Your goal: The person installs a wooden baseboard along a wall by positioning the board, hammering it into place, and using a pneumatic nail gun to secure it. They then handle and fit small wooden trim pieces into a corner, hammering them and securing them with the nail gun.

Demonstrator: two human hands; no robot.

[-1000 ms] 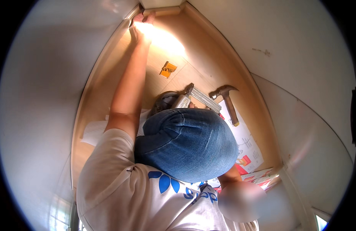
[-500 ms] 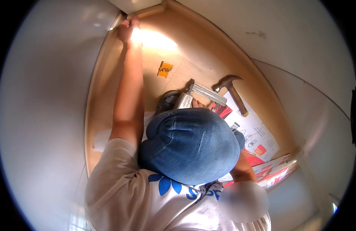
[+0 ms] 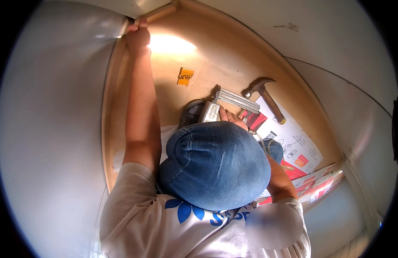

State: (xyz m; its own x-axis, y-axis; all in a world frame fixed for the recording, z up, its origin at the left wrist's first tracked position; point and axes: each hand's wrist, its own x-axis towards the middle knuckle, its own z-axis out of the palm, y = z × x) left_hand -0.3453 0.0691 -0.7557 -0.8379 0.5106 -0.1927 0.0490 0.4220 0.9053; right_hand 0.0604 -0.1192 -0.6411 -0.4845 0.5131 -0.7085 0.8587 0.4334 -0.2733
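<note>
My left hand (image 3: 138,36) reaches far up along the left side and grips the end of a wooden trim strip (image 3: 158,12) at the top corner of a light wooden floor panel (image 3: 173,90). My right hand (image 3: 234,121) is wrapped around a silver nail gun (image 3: 217,108) that rests on the wood just beyond a blue denim hat (image 3: 214,165). The hat hides most of that hand and the gun's handle. A white shirt with blue print fills the lower part of the view.
A claw hammer (image 3: 264,93) lies to the right of the nail gun, on printed white and red sheets (image 3: 300,150). An orange sticker (image 3: 185,76) lies on the wood. White walls (image 3: 48,129) close in on the left and right (image 3: 336,64).
The view has drifted, so the corner and my left hand now sit further left in the picture. My left hand stays on the trim and my right hand stays on the nail gun.
</note>
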